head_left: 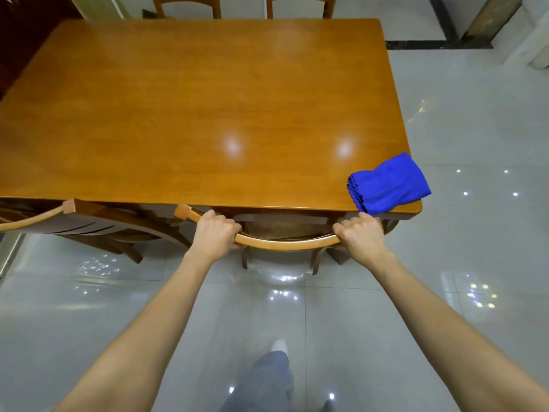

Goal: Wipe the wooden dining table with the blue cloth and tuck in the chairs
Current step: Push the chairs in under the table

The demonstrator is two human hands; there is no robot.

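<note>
Both hands, left (pixel 214 230) and right (pixel 360 233), grip the chair (pixel 285 244) at six o'clock; push evenly, straight toward twelve, under the table (pixel 190 114).

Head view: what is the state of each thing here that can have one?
Blue cloth: folded, untouched, on the table's near right corner, overhanging the edge.
Near chair: seat mostly under the table, top rail held by both hands.
Left hand: fingers curled round the rail.
Right hand: fingers curled round the rail.
Left chair: untouched, partly under the table.
Far chairs: untouched, at the far edge.
</note>
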